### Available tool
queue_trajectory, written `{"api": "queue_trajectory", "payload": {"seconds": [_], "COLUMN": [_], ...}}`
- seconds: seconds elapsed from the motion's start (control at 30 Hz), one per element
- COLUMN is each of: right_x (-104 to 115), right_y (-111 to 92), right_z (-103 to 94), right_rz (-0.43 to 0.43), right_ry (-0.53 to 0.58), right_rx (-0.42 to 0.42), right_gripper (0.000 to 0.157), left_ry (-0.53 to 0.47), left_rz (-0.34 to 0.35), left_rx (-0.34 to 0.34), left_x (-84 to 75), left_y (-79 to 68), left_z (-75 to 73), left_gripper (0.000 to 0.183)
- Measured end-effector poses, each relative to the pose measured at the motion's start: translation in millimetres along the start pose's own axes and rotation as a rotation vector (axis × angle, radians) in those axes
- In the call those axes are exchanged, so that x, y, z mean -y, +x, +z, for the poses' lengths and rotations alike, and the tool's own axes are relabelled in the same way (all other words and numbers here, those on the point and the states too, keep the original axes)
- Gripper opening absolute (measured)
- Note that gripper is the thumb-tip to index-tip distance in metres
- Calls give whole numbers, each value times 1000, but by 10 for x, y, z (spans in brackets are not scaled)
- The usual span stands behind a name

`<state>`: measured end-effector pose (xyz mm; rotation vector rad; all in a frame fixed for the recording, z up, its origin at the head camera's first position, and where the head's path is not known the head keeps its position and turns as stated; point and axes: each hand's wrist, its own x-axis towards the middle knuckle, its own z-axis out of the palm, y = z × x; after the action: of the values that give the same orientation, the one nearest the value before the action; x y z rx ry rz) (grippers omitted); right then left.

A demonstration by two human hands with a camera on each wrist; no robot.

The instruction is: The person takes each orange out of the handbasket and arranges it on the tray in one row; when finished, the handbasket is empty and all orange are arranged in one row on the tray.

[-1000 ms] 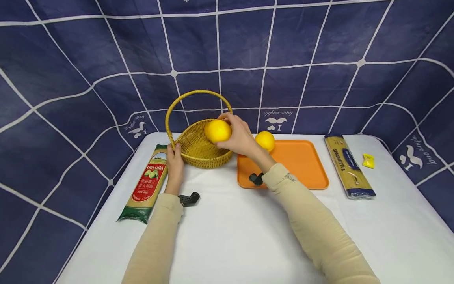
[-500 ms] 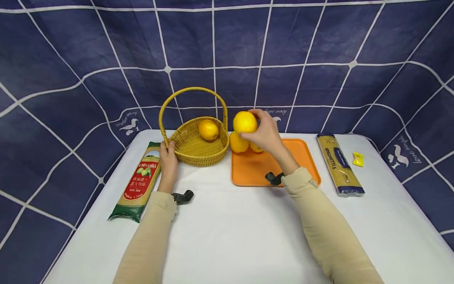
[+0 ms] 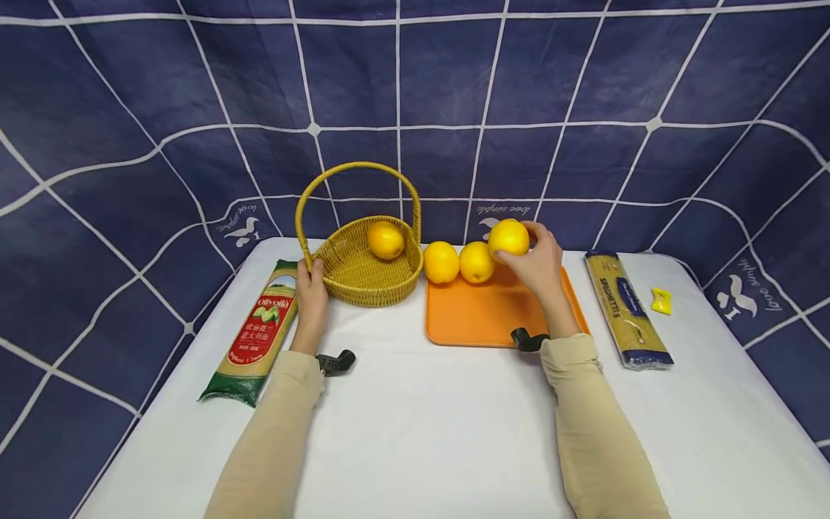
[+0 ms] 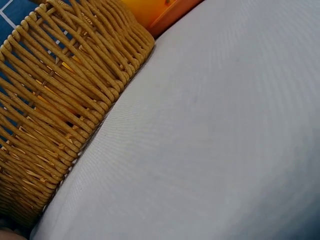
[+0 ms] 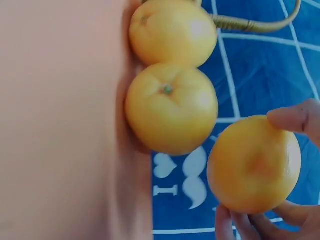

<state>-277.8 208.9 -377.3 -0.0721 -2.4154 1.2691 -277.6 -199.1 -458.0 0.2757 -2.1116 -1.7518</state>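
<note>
My right hand (image 3: 541,263) holds an orange (image 3: 509,237) between thumb and fingertips, above the back right part of the orange tray (image 3: 506,310). In the right wrist view, the thumb lies on one side of this held orange (image 5: 254,165) and several fingers on the other. Two more oranges (image 3: 442,262) sit side by side along the tray's back edge. My left hand (image 3: 312,299) grips the left rim of the wicker basket (image 3: 369,295), near the foot of its tall handle. One orange-yellow fruit (image 3: 385,241) lies inside the basket. In the left wrist view, the basket's woven wall (image 4: 65,100) fills the upper left.
A red and green pasta packet (image 3: 259,335) lies left of my left hand. Right of the tray are a spaghetti packet (image 3: 627,310) and a small yellow packet (image 3: 661,301). A blue checked cloth (image 3: 441,86) hangs behind the white table (image 3: 428,425).
My right hand has carried its orange rightward from over the basket, past the two oranges, to the tray's back right. The fruit in the basket now shows fully. My left hand stays at the rim.
</note>
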Motion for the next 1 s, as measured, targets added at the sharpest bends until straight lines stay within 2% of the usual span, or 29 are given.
{"api": "queue_trajectory", "payload": {"seconds": [0.13,0.23,0.4,0.67,0.8,1.0], "right_x": [-111,-233,-456,-393,-337,-293], "right_y": [6,12,32,39,33,45], "right_z": [-7,6,53,24,-13,-57], "right_rz": [75,125,152,233,226,172], "right_ry": [-16,-43,-45,-30,6,17], "right_rx": [24,78,141,227,196,60], "right_gripper": [81,84,85,88,81,67], "left_ry": [-35,-47,-44,-53,-53,-54], "left_rz": [0,-10,-25,-44,-38,-17], "left_rx": [-2,0,6,15,20,12], "left_x": [-21,-37,-43,-1,-1,1], "left_y": [11,17,22,3,-7,26], "left_z": [-6,-6,13,4,9,29], "left_gripper": [49,48,49,52,52,49]}}
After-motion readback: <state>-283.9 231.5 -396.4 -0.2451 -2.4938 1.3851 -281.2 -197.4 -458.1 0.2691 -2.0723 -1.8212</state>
